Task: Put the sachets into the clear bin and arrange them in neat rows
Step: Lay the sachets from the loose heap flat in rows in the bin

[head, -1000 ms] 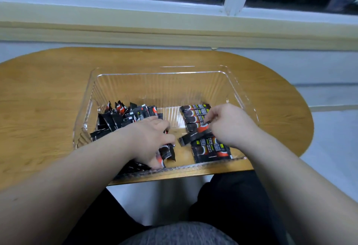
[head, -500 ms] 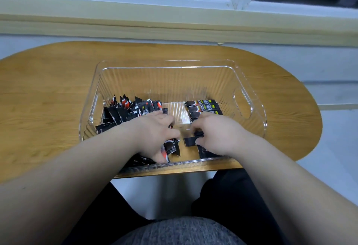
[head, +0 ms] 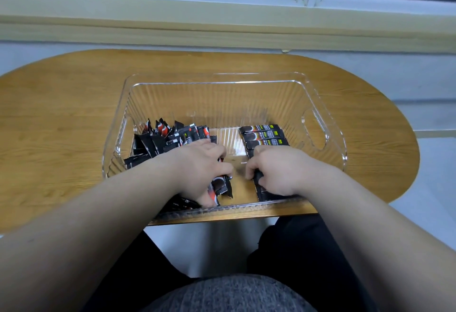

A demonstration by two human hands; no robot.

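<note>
A clear ribbed bin [head: 214, 101] stands on the wooden table [head: 61, 119]. Inside on the left lies a loose heap of black sachets [head: 160, 139]. On the right, black sachets lie flat in a neat row [head: 265, 135] running front to back. My left hand [head: 199, 166] rests on the heap's near end, fingers closed around a few sachets [head: 220, 186]. My right hand [head: 278, 168] presses down on the row's near part, fingers curled on a sachet [head: 258, 176] at its left edge. Much of the row's near end is hidden under that hand.
The bin has cut-out handles, one on its right wall [head: 314, 131]. A window sill [head: 222, 28] runs behind the table. The table's front edge [head: 222, 218] lies just below the bin, with my lap beneath.
My right hand brought a sachet, held slanted above the row, down flat onto the row and now presses on it. My left hand stayed on the heap. The camera view shifted slightly.
</note>
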